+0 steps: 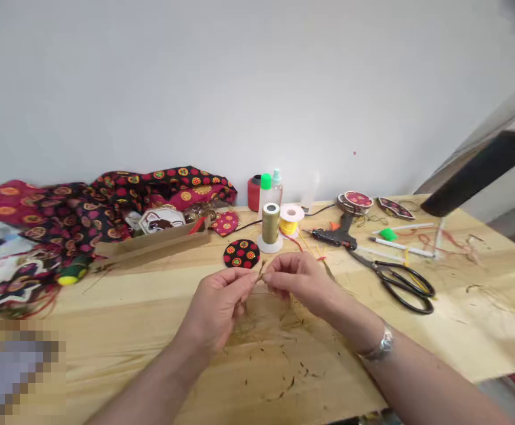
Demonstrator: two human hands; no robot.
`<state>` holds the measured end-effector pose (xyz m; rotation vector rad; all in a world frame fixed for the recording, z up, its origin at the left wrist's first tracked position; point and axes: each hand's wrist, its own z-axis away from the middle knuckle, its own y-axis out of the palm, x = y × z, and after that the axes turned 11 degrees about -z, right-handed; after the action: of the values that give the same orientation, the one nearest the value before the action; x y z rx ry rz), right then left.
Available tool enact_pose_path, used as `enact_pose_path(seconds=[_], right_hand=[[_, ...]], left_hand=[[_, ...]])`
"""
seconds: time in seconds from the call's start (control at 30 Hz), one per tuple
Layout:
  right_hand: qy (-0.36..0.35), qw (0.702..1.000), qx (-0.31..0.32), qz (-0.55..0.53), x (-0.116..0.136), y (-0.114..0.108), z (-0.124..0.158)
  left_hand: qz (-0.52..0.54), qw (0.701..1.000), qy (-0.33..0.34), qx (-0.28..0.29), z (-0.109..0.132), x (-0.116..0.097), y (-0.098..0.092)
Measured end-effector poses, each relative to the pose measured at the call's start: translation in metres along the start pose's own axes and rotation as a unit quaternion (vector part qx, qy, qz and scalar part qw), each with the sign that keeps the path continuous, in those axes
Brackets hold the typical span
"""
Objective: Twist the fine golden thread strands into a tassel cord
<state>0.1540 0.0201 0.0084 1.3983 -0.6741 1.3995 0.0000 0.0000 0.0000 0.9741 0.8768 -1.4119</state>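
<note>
My left hand and my right hand meet over the middle of the table, fingers pinched. Between their fingertips is a thin olive-brown thread, its short end sticking up; the rest is hidden by the fingers. Just beyond the hands stand a spool of olive thread and a white spool of yellow cord. A round black fabric piece with red and yellow flowers lies flat behind my left hand. Dark thread scraps are scattered below the hands.
To the right lie black-handled scissors, a black glue gun and a white pen. A dark lamp-like cylinder juts in from the right. Patterned cloth and a cardboard tray occupy the left, with bottles at the back.
</note>
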Motion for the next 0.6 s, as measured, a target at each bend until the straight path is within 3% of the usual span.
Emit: enact_pose_path(seconds=[0.17,0.37,0.6], right_hand=[[0.024,0.999,-0.012,-0.02,0.007,-0.002,0.002],[-0.004,0.995,0.025,-0.096,-0.006,0.001,-0.002],[-0.038,0.996,-0.049,-0.063,-0.013,0.003,-0.004]], left_hand=[[-0.003,1.0,0.003,-0.005,-0.001,-0.001,0.0],[-0.015,1.0,0.019,0.003,-0.001,-0.001,0.0],[-0.04,0.999,0.027,-0.002,0.001,-0.002,0.001]])
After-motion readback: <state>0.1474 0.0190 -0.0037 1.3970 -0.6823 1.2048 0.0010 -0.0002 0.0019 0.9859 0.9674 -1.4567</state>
